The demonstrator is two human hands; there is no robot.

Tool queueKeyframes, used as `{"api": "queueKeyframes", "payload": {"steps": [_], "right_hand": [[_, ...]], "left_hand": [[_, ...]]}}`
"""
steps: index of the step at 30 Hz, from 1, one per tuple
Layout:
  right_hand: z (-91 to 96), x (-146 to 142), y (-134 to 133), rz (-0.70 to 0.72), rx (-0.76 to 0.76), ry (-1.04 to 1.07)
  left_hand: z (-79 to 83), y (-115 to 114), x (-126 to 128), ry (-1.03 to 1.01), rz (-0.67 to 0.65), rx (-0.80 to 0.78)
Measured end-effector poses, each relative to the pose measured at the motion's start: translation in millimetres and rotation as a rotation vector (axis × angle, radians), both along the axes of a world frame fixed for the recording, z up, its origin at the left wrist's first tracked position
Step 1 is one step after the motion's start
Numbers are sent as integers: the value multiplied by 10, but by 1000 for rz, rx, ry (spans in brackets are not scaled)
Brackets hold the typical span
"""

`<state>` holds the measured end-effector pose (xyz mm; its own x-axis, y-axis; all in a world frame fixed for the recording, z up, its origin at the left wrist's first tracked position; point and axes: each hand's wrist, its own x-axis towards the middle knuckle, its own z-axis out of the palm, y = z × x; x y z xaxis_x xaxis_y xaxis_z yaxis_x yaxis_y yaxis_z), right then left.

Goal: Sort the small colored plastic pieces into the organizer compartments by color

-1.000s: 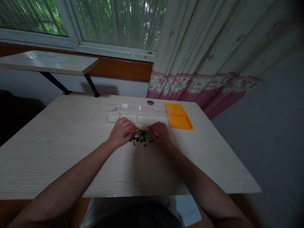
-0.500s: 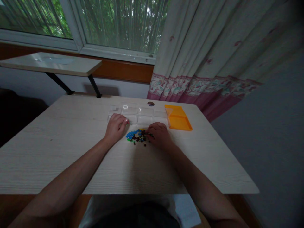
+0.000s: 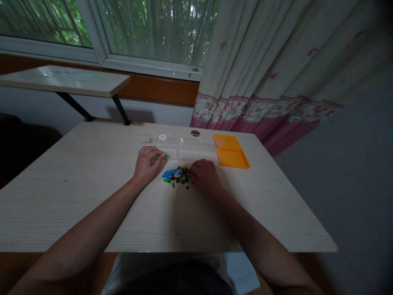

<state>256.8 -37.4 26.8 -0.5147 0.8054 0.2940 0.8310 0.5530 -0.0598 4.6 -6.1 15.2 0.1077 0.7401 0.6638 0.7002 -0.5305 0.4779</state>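
A pile of small plastic building bricks (image 3: 176,175), blue, dark brown, green and yellow, lies loose on the table in front of me. My left hand (image 3: 148,163) is just left of the pile, by the near edge of a clear compartment tray (image 3: 188,155). Between its thumb and fingers shows a thin bit of green, a small green brick (image 3: 160,156). At the right side of the pile rests my right hand (image 3: 205,175), fingers curled down among the dark bricks. Its fingertips are partly hidden, so what they pinch cannot be made out.
An orange two-part lid or tray (image 3: 232,157) adjoins the clear tray's right end. A round brown spot (image 3: 195,133) is behind the tray. A raised shelf (image 3: 89,82) on black legs stands at the back left. A curtain (image 3: 245,110) hangs behind the table (image 3: 92,196).
A green brick now shows between my left thumb and fingers, the grip slightly wider. My right fingers have shifted slightly, and fewer dark bricks show beside them.
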Motion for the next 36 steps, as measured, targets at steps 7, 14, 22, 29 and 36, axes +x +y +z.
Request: {"api": "queueKeyframes", "payload": {"steps": [7,14,22,29,36], "right_hand": [[-46,-2,27,15,25,71],[-89,-8,59,24,20,252],[-147,-13,66,38,-7,378],[-131,-45,77,22,-47,399],[-133,-42,69,71,-34,458]], "left_hand": [[-17,5,-12,-17,22,-6],[-78,77,-72,-11,111,-23],[-118,145,-85,-44,200,-36],[-151,192,-82,-35,201,-58],[-98,126,-78,-3,227,-33]]}}
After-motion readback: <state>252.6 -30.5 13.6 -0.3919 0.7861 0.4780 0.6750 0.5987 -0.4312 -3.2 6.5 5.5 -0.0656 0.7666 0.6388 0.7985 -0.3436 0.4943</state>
